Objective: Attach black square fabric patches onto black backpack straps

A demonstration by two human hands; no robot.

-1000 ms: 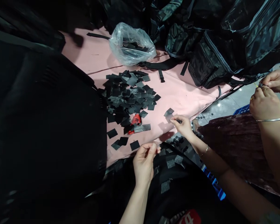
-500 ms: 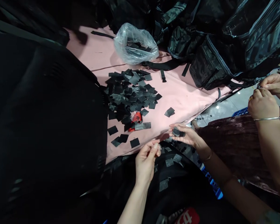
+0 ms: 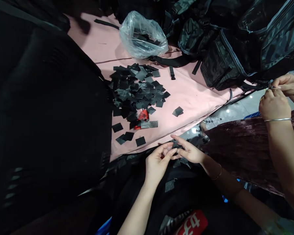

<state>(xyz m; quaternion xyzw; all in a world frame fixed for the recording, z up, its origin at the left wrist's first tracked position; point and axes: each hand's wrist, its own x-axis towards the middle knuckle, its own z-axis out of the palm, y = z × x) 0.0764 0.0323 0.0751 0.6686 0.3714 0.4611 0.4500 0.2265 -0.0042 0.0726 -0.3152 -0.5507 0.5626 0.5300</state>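
My left hand (image 3: 158,163) and right hand (image 3: 188,151) pinch one small black square (image 3: 174,145) between fingertips — the pile of squares (image 3: 137,93) lies ahead-left on the tabletop (image 3: 191,94)

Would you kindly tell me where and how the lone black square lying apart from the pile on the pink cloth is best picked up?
Probably by its raised edge. The lone black square lies apart from the pile on the pink cloth, seemingly slightly folded, one side lifted. Come from above on its near-right side, where bare cloth leaves room, and pinch that lifted edge between thumb and forefinger.
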